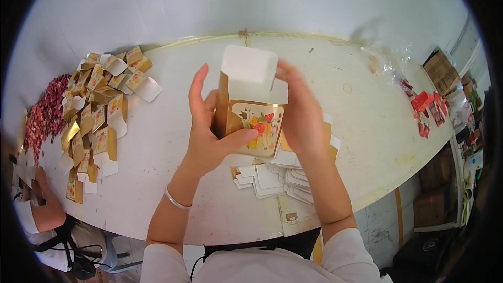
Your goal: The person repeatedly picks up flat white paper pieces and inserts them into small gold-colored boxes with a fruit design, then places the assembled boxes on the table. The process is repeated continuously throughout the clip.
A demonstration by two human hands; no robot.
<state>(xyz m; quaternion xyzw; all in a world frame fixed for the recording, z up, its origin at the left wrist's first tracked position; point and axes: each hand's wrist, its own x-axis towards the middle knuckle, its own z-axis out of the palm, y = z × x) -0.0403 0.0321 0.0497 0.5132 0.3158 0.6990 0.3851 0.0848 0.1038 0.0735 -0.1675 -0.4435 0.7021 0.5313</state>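
A gold folding carton (257, 126) with a printed fruit picture is held upright above the table, its white top flap (249, 63) raised. My left hand (207, 139) grips its left side, thumb across the printed front and index finger pointing up, free of the box. On the right side my right hand (304, 110) is up against the carton and the flap. That hand is blurred by motion, and its fingers are partly hidden behind the flap. Below both hands lies a stack of flat, unfolded cartons (270, 178), white sides mostly up.
At the left of the white table (173, 188) is a heap of opened-out gold cartons (99, 105), beside a pile of dark red pieces (44, 112). Another person's arm (47, 207) is at the lower left. Red packets (427, 107) and clear plastic (390, 63) lie at the right edge.
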